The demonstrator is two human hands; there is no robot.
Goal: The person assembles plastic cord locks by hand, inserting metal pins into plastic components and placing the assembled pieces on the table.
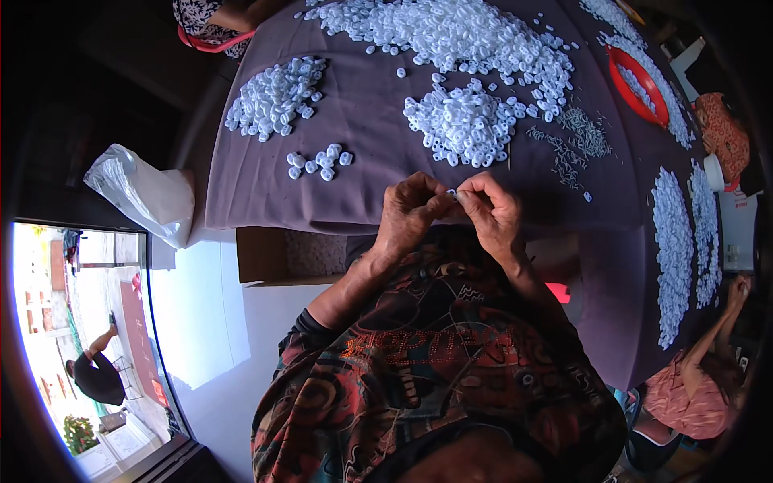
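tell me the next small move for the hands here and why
Probably press the small white piece together between the fingertips, then drop it by the small cluster. Both the left hand and right hand pinch it at the purple cloth edge; the thin metal pins and the loose white pieces lie ahead.

One view only: fisheye on my head, left of the pair, looking steeply down and forward over my chest at the purple-clothed table (266, 189). Upright, not mirrored. My left hand (409, 216) and right hand (493, 211) sit close below the lens, at the table's near edge, almost frame centre. Table fills the upper half, its far side running past the top rim; straight edges bow outward there. Left of the table the frame drops to floor and a bright doorway. No second view to overlap with.
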